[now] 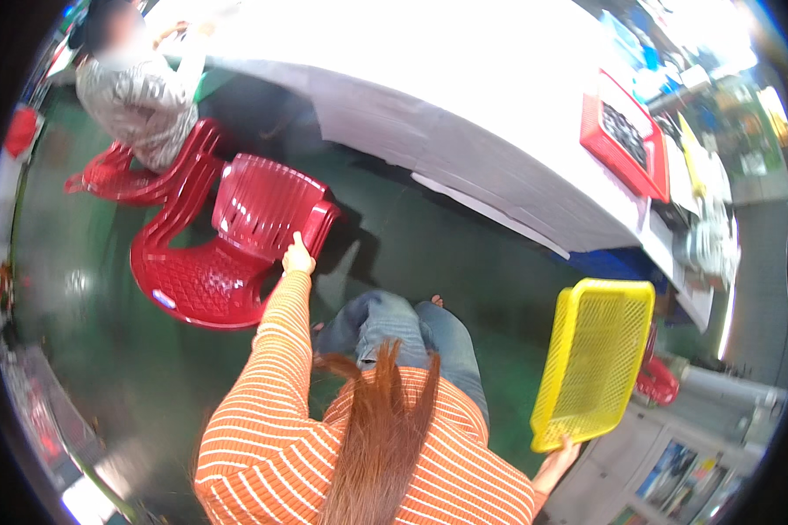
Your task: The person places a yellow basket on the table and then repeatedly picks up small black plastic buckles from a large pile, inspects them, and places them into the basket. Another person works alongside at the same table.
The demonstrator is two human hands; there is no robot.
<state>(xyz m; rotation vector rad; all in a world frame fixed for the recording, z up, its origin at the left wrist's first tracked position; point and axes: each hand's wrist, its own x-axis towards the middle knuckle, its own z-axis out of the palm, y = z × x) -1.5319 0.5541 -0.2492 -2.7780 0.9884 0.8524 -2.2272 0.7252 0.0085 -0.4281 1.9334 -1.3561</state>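
Observation:
My left hand is closed on the near armrest of a dark red plastic chair, which stands on the floor to my left. The chair's slatted back and patterned seat show plainly. Out to the right, my right hand grips the lower rim of a yellow plastic basket with mesh walls. The basket is tipped up on its side, and nothing shows inside it. Part of my right hand's fingers is hidden behind the rim.
A long white-covered table runs across the far side. On its right end sits a red tray of small dark parts. At far left a person in a grey top sits on another red chair. Grey cabinets stand at lower right.

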